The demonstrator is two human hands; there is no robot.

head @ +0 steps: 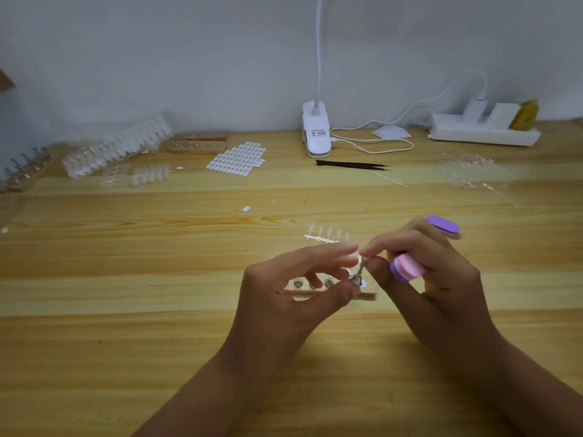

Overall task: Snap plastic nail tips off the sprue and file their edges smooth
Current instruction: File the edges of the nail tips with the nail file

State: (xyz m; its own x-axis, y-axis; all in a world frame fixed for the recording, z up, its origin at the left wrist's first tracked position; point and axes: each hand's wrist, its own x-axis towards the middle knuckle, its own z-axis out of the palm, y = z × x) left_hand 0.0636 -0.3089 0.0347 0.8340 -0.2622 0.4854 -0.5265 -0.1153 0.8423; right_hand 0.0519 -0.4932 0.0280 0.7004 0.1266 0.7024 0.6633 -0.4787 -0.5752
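Observation:
My left hand (296,279) pinches a small metal nail stand (359,272) between thumb and fingers, over a wooden holder block (367,293) with several metal pegs. My right hand (435,269) grips a pink and purple nail file (405,266) across the palm, its purple end (443,224) sticking out behind the fingers. The right index finger and thumb touch the top of the stand. A clear sprue with several nail tips (326,234) lies on the table just beyond my hands. Whether a tip sits on the stand is too blurred to tell.
At the back left lie stacks of clear nail-tip sprues (116,149), another wooden block (197,145) and a sheet of white stickers (236,159). Black tweezers (353,165), a clip lamp (316,134), a power strip (482,130) and loose empty sprues (470,171) sit at the back.

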